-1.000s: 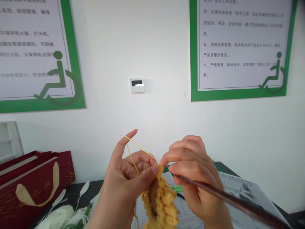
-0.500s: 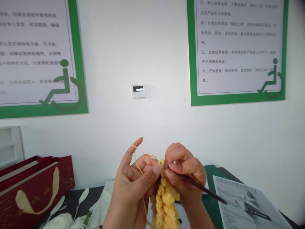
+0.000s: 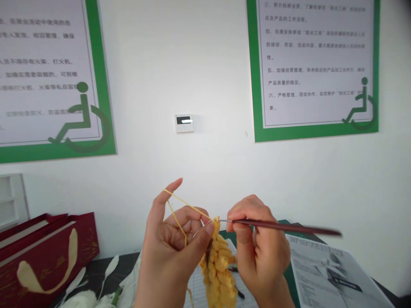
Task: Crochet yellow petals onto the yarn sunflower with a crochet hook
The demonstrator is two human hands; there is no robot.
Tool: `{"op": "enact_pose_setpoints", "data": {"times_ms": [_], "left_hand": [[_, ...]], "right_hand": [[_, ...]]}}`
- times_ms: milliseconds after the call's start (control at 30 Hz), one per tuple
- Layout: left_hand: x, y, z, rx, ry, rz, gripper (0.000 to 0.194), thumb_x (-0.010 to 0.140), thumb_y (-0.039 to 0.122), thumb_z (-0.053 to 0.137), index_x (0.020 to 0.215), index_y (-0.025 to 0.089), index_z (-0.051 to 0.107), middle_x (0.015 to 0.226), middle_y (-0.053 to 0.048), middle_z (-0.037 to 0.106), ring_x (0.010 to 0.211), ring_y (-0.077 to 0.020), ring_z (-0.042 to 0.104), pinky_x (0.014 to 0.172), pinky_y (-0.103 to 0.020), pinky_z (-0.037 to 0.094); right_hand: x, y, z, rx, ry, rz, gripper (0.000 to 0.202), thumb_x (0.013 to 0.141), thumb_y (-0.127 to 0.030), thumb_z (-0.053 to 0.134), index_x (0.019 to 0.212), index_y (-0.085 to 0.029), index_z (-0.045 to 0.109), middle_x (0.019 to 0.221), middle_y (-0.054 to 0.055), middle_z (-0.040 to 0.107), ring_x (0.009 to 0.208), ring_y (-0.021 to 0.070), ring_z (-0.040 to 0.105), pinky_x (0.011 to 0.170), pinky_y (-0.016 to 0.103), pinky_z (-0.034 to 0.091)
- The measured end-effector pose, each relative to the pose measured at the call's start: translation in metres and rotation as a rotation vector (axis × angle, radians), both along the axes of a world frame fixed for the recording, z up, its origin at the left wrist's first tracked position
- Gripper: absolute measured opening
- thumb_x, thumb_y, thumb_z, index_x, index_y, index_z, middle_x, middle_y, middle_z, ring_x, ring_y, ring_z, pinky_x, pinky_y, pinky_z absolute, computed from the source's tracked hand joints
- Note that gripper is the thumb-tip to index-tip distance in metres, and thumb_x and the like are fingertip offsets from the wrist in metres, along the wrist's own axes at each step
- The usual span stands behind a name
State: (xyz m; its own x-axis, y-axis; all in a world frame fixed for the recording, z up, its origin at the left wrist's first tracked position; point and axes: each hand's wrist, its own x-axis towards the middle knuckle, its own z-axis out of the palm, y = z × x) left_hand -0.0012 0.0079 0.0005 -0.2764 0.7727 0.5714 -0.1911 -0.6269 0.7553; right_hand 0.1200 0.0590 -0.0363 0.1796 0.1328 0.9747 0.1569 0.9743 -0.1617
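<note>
My left hand [image 3: 180,244] pinches the top edge of a bumpy yellow crochet piece [image 3: 221,269] between thumb and fingers. A strand of yellow yarn [image 3: 186,202] loops over its raised index finger and runs down to the work. In my right hand [image 3: 260,248] is a crochet hook [image 3: 289,226] with a dark red handle, gripped near the metal shaft and lying almost level. The shaft reaches the top stitches, where its tip is partly hidden by the piece and my left fingers. The crochet piece hangs down between both hands.
At left stand dark red gift bags [image 3: 64,256] with a cream ribbon handle. White leaf-shaped pieces [image 3: 109,271] and white yarn [image 3: 80,299] lie on the dark table. A printed sheet [image 3: 334,273] rests on a green cutting mat [image 3: 290,280] at right. Green-framed posters [image 3: 257,85] hang on the wall.
My right hand has shifted right and turned, swinging the hook from a downward slant to nearly level. More of its metal shaft shows. My left hand has moved slightly left.
</note>
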Motion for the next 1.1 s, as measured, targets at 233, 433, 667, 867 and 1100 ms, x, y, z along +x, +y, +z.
{"op": "enact_pose_setpoints", "data": {"times_ms": [233, 433, 667, 867, 1100], "left_hand": [[-0.018, 0.001, 0.005, -0.154, 0.007, -0.297, 0.104, 0.070, 0.009, 0.093, 0.156, 0.022, 0.037, 0.073, 0.000, 0.071, 0.051, -0.0062, 0.042, 0.045, -0.013, 0.036], [-0.013, 0.002, 0.004, -0.123, 0.006, -0.242, 0.093, 0.074, 0.014, 0.093, 0.152, 0.022, 0.043, 0.072, 0.000, 0.071, 0.050, -0.0064, 0.046, 0.047, -0.013, 0.036], [-0.003, -0.002, 0.000, -0.045, -0.019, -0.125, 0.076, 0.083, 0.021, 0.088, 0.147, 0.028, 0.049, 0.082, 0.000, 0.070, 0.065, -0.0169, 0.068, 0.052, -0.020, 0.048], [0.008, -0.010, 0.002, -0.063, -0.061, -0.002, 0.083, 0.081, 0.018, 0.087, 0.151, 0.030, 0.044, 0.078, 0.001, 0.074, 0.071, -0.0195, 0.072, 0.066, -0.027, 0.058], [0.011, -0.010, 0.000, -0.076, -0.156, -0.092, 0.097, 0.072, 0.009, 0.090, 0.154, 0.034, 0.044, 0.076, 0.002, 0.074, 0.065, -0.0152, 0.067, 0.067, -0.024, 0.056]], "right_hand": [[-0.008, -0.003, 0.008, -0.365, 0.273, 0.461, 0.027, 0.108, -0.036, 0.055, 0.086, -0.022, 0.060, 0.068, -0.004, 0.059, 0.052, 0.0080, 0.052, 0.049, 0.021, 0.040], [-0.008, 0.005, 0.012, -0.546, 0.244, 0.858, 0.033, 0.099, -0.043, 0.069, 0.079, -0.021, 0.056, 0.060, -0.005, 0.057, 0.050, 0.0081, 0.048, 0.053, 0.021, 0.041], [-0.017, 0.009, 0.009, -0.657, 0.177, 0.999, 0.040, 0.093, -0.048, 0.076, 0.076, -0.022, 0.051, 0.063, -0.006, 0.057, 0.057, 0.0100, 0.050, 0.061, 0.023, 0.044], [-0.021, 0.012, 0.006, -0.520, 0.193, 0.972, 0.031, 0.098, -0.039, 0.073, 0.082, -0.024, 0.051, 0.068, -0.006, 0.060, 0.061, 0.0108, 0.053, 0.064, 0.024, 0.048], [-0.001, 0.004, 0.004, 0.098, -0.089, 0.101, 0.024, 0.091, -0.010, 0.069, 0.100, -0.032, 0.070, 0.082, -0.001, 0.070, 0.072, 0.0185, 0.062, 0.068, 0.037, 0.049]]}}
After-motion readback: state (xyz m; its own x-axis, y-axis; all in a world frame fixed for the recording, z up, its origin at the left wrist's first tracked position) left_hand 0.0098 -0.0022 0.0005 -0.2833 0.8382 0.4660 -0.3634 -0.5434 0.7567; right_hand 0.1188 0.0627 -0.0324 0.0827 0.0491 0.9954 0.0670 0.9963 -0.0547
